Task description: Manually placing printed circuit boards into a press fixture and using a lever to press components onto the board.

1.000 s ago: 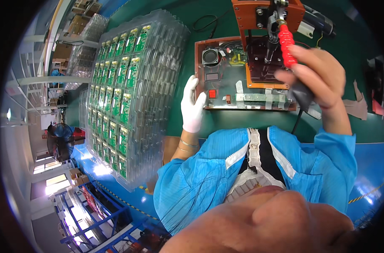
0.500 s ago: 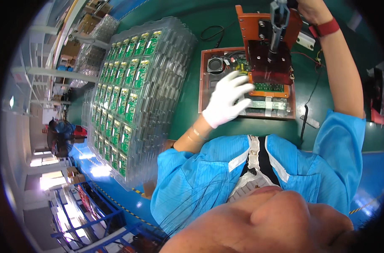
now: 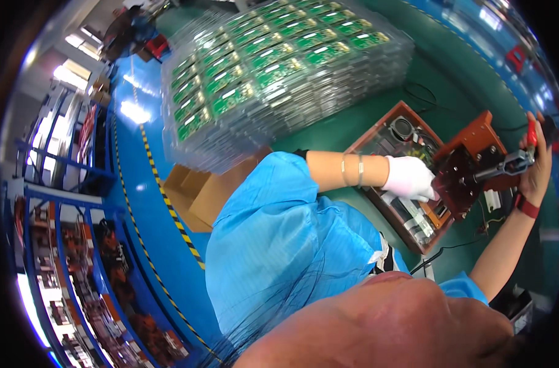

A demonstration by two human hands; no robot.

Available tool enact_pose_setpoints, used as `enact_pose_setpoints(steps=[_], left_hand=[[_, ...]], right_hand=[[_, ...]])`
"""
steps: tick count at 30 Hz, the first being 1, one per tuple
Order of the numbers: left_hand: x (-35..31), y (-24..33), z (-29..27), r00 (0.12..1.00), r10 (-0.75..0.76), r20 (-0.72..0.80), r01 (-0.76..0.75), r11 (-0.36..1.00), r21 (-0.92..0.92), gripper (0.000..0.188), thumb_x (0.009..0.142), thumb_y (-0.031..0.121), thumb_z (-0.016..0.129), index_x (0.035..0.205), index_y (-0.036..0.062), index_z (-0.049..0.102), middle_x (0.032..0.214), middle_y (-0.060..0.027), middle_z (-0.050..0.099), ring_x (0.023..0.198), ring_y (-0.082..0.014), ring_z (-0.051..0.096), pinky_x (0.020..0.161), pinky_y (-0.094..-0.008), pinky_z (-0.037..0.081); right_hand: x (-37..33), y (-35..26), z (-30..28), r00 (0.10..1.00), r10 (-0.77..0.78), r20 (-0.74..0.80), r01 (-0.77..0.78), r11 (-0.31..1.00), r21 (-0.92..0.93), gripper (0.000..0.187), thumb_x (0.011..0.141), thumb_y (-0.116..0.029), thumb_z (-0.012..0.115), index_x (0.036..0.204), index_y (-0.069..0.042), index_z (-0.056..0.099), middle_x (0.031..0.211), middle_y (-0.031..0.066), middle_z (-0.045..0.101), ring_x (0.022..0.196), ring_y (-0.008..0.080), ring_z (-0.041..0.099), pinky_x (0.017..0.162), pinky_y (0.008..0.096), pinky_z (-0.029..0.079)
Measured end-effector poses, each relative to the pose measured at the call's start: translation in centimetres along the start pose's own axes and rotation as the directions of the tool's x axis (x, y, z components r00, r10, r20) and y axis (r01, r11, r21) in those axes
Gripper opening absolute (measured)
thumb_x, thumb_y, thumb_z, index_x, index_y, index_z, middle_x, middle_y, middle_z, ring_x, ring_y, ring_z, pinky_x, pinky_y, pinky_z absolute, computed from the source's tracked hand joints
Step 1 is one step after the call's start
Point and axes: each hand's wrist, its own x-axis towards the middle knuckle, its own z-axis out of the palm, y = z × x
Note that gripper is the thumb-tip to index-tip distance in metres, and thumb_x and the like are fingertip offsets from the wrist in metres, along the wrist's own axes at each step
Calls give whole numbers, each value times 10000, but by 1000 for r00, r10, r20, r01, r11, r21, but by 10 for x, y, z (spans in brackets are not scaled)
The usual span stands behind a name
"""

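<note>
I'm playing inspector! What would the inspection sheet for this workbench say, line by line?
Surface: smooth green tabletop.
Job's things: shallow orange-brown box with clear top; glossy dark red plate; silvery metal lever with red grip; stacked clear plastic trays holding green rectangular circuit boards.
Clutter: open brown cardboard box.
Hands: white-gloved left hand by the plate; bare right hand at the grip; how firmly either holds is unclear.
Cables: thick black cable near the orange-brown box.
Surroundings: shiny blue floor, yellow-and-black striped tape, blue metal shelves.
</note>
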Motion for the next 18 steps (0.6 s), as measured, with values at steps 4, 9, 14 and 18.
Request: enact_pose_setpoints(steps=[4, 9, 14, 18], left_hand=[[-10, -18, 11, 921, 217, -325, -285, 941, -180, 344, 824, 66, 607, 1159, 125, 663, 1072, -95, 686, 869, -304, 644, 719, -379, 527], [-76, -8, -69, 950, 161, -267, -196, 974, -110, 355, 802, 49, 605, 1136, 139, 682, 1167, -33, 698, 926, -268, 666, 777, -351, 532], [-152, -39, -196, 939, -189, -286, 245, 954, 175, 305, 777, 31, 631, 1031, 180, 713, 963, -3, 716, 855, -220, 679, 759, -346, 556], [-259, -104, -287, 473, -712, -520, 881, 406, 245, 359, 899, 36, 543, 1178, 189, 710, 1117, 19, 747, 883, -193, 706, 826, -309, 558]], right_hand=[[9, 3, -9, 1000, 2, 27, -2, 1000, 0, 524, 1012, -234, 603, 1453, 8, 457, 1332, 70, 623, 728, 56, 466, 717, 186, 428], [8, 6, -21, 1000, 6, 5, -5, 999, -35, 518, 1024, -237, 580, 1464, 0, 444, 1357, 67, 607, 737, 51, 467, 720, 179, 428], [14, 12, -40, 999, 28, 35, -26, 998, -62, 517, 1032, -251, 564, 1469, -8, 437, 1375, 49, 595, 748, 46, 467, 727, 177, 429], [14, 8, -48, 998, -12, 64, 19, 994, -111, 517, 1034, -265, 557, 1469, -13, 439, 1385, 33, 586, 754, 46, 466, 728, 183, 426]])
